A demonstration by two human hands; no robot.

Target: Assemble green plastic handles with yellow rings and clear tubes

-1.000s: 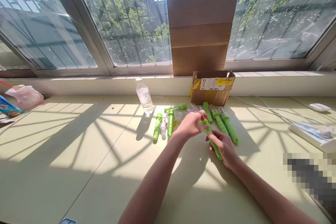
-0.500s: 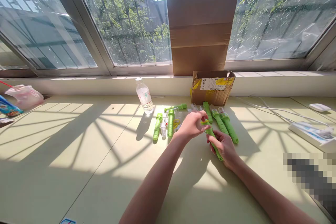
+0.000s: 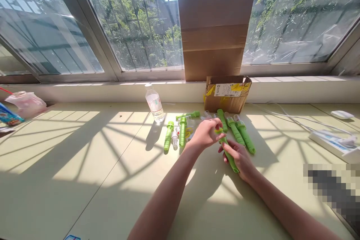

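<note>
A ribbed green tube (image 3: 231, 162) slants between my hands, its lower end toward me. My right hand (image 3: 237, 155) is closed around its middle. At the upper end, by a yellow ring (image 3: 218, 130), the fingers of my left hand (image 3: 208, 132) are pinched on the tube's top. Beyond my right hand lie more green tubes (image 3: 246, 138) with clear caps. Left of my left hand are two upright-lying green tubes (image 3: 168, 137), a small clear white-capped piece (image 3: 174, 140) and another green piece (image 3: 192, 114) lying crosswise. Some clear parts are partly hidden behind my left hand.
A water bottle (image 3: 155, 105) stands at the back, left of the parts. An open cardboard box (image 3: 227, 95) is against the window ledge. A power strip (image 3: 334, 144) with cables lies at right; a pink bag (image 3: 26, 103) sits far left on the table (image 3: 84, 202).
My right hand's fingers have shifted slightly around the green tube. My left hand stays at its top end.
</note>
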